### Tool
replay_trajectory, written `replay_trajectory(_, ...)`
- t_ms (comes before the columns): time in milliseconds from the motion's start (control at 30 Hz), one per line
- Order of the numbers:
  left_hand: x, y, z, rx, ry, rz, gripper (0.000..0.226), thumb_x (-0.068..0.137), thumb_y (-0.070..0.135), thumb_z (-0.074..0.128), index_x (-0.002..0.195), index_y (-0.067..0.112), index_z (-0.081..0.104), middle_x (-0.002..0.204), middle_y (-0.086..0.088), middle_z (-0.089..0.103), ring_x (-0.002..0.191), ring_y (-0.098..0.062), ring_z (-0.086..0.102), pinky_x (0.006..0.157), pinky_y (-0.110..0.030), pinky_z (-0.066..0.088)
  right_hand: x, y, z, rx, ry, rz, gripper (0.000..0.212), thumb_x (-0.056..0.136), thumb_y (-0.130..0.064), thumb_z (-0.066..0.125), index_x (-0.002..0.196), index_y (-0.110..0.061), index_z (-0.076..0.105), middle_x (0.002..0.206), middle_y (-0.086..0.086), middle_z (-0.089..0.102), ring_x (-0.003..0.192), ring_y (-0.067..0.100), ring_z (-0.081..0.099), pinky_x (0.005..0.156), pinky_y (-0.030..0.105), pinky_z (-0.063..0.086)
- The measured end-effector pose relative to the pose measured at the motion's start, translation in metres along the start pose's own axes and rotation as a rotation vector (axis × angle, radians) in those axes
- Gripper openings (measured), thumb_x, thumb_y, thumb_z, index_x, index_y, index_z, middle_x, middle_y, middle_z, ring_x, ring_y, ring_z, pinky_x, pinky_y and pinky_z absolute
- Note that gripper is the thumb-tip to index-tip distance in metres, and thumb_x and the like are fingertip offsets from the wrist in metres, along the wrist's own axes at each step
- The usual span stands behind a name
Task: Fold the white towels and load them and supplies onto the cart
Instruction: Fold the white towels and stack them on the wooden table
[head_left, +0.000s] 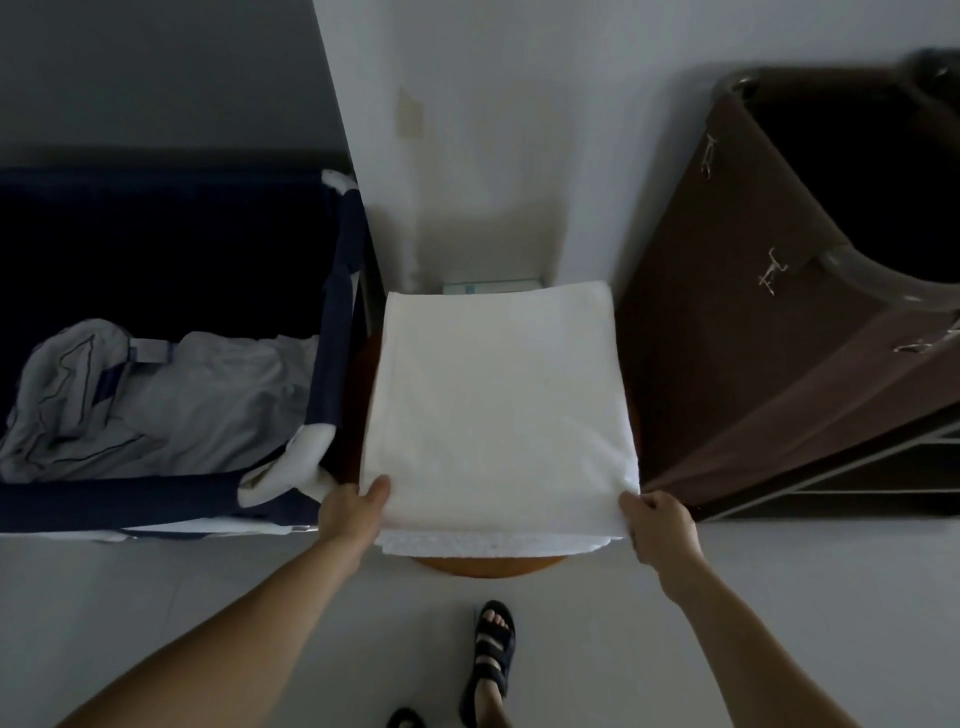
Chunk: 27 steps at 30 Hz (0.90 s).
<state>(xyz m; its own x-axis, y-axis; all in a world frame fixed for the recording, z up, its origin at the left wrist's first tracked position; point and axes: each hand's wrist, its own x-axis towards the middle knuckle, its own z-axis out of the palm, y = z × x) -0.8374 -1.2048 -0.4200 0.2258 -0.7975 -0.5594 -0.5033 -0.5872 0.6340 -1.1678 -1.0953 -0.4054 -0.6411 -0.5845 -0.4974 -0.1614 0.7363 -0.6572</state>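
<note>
A white towel lies folded flat over a round wooden stool in the middle of the view. My left hand pinches the towel's near left corner, thumb on top. My right hand grips the near right corner with curled fingers. Below the top layer a lower towel layer sticks out along the near edge. To the right stands the brown fabric cart, its dark opening at the top.
A navy fabric bin on the left holds crumpled grey-white linen. A small pale box sits behind the towel against the white wall. My sandalled foot stands on the pale floor below the stool.
</note>
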Motion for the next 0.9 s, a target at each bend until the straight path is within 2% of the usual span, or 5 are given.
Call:
replay_trajectory(200,0.003,0.008,-0.011,-0.313,-0.036,-0.034,0.051,0.084,0.023,0.078,0.124,0.004,0.054,0.112,-0.010,0.065,0.098,-0.029,0.063,0.087,-0.044,0.055,0.011,-0.018,-0.001,-0.123,0.037,-0.037,0.055,0.078,-0.065,0.062,0.100,-0.015,0.054,0.102,0.003,0.055,0.083,0.027,0.058,0.066,0.035,0.047)
replay_trajectory(333,0.008,0.015,-0.011,-0.215,0.036,0.030,0.037,0.078,0.030,0.082,0.102,0.009,0.063,0.097,-0.004,0.067,0.088,-0.025,0.064,0.066,-0.031,0.049,0.018,-0.027,0.003,-0.080,-0.014,0.075,0.065,0.076,-0.065,0.069,0.113,-0.013,0.059,0.117,0.010,0.053,0.101,0.033,0.057,0.081,0.050,0.058)
replay_trajectory(533,0.018,0.025,-0.014,-0.374,-0.063,-0.148,0.044,0.073,0.034,0.086,0.101,0.009,0.063,0.093,-0.006,0.068,0.084,-0.025,0.065,0.066,-0.033,0.053,0.017,-0.038,0.000,-0.163,0.033,0.005,0.056,0.073,-0.062,0.072,0.091,-0.010,0.067,0.087,0.008,0.069,0.077,0.027,0.064,0.068,0.038,0.057)
replay_trajectory(733,0.026,0.040,-0.021,-0.377,-0.320,-0.308,0.055,0.077,0.048,0.079,0.111,0.012,0.054,0.102,-0.008,0.069,0.088,-0.027,0.064,0.054,-0.033,0.050,0.026,-0.048,0.004,-0.162,-0.076,0.097,0.071,0.071,-0.066,0.072,0.116,-0.013,0.055,0.108,0.006,0.059,0.099,0.031,0.059,0.082,0.043,0.055)
replay_trajectory(900,0.027,0.036,-0.024,-0.392,-0.362,-0.327,0.037,0.077,0.031,0.082,0.101,0.008,0.066,0.081,-0.007,0.077,0.084,-0.028,0.070,0.054,-0.032,0.056,0.028,-0.055,0.008,0.022,-0.125,0.184,0.078,0.064,-0.054,0.085,0.119,-0.007,0.055,0.100,0.005,0.059,0.094,0.030,0.058,0.057,0.033,0.050)
